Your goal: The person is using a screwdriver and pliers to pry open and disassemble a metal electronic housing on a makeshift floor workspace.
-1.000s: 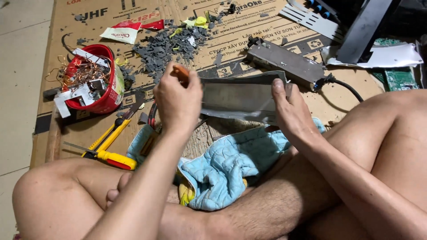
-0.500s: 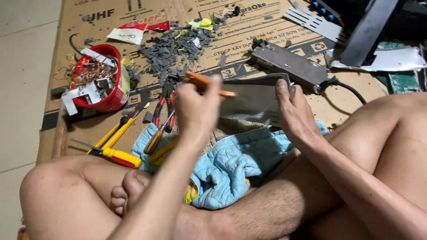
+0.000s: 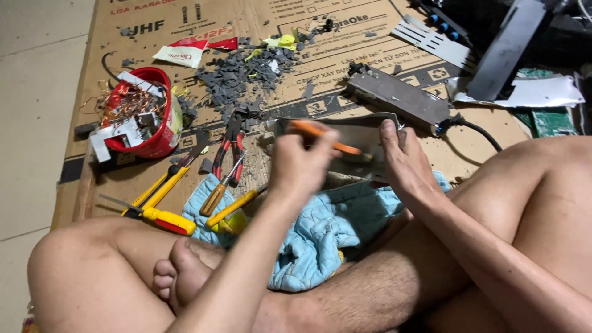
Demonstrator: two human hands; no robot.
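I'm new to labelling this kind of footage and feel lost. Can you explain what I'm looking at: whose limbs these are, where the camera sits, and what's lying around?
The camera sits on a person's head, looking down at their crossed bare legs and own hands. The left hand holds an orange-handled tool, blurred; the right hand presses on a grey metal panel. They sit on flattened cardboard. Around them lie a blue quilted cloth, yellow-handled screwdrivers, red pliers, a red bowl of copper wire scraps, a pile of grey fragments and a long metal box with a black cable.
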